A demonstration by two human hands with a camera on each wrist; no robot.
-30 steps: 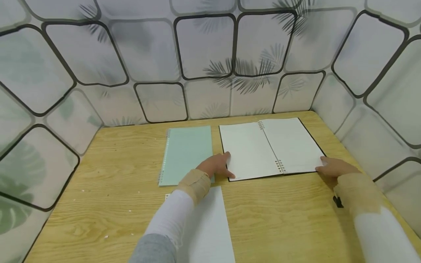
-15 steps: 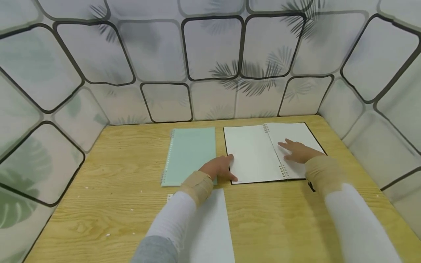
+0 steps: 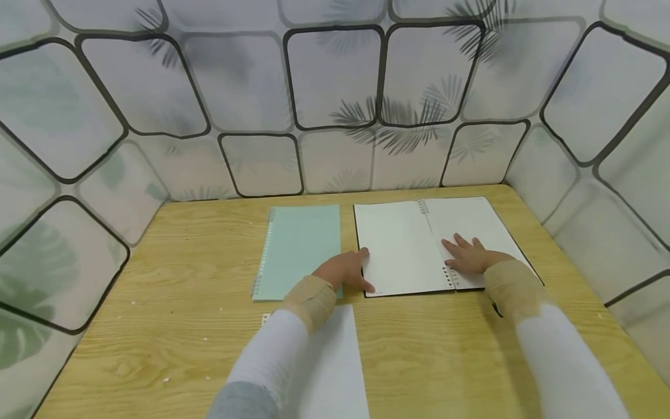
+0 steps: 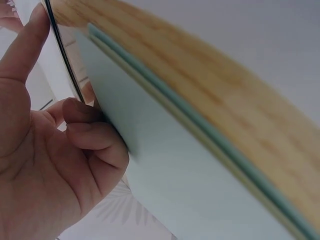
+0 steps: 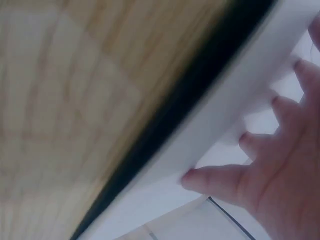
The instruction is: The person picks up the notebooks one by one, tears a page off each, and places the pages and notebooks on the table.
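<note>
An open spiral notebook [image 3: 400, 247] with blank white pages and a dark cover lies at the right back of the table. My left hand [image 3: 342, 270] touches its left edge near the lower corner, thumb and index finger spread apart. In the left wrist view the thumb [image 4: 30, 42] reaches the dark cover's edge, while other fingers are bent close to a mint-green notebook [image 4: 160, 150]. With fingers spread, my right hand [image 3: 471, 257] rests on the right page beside the spiral. The right wrist view shows those fingertips [image 5: 192, 179] against the white page.
The closed mint-green notebook lies just left of the open one. A white sheet [image 3: 335, 366] with holes at its corner lies partly under the left forearm. Small white scraps [image 3: 166, 379] dot the wooden table [image 3: 157, 314]. Patterned cloth walls [image 3: 335, 75] enclose its back and sides.
My right hand has left the notebook's lower right corner, moved left over the right page, and come down with fingers spread. My left hand has stayed at the left edge.
</note>
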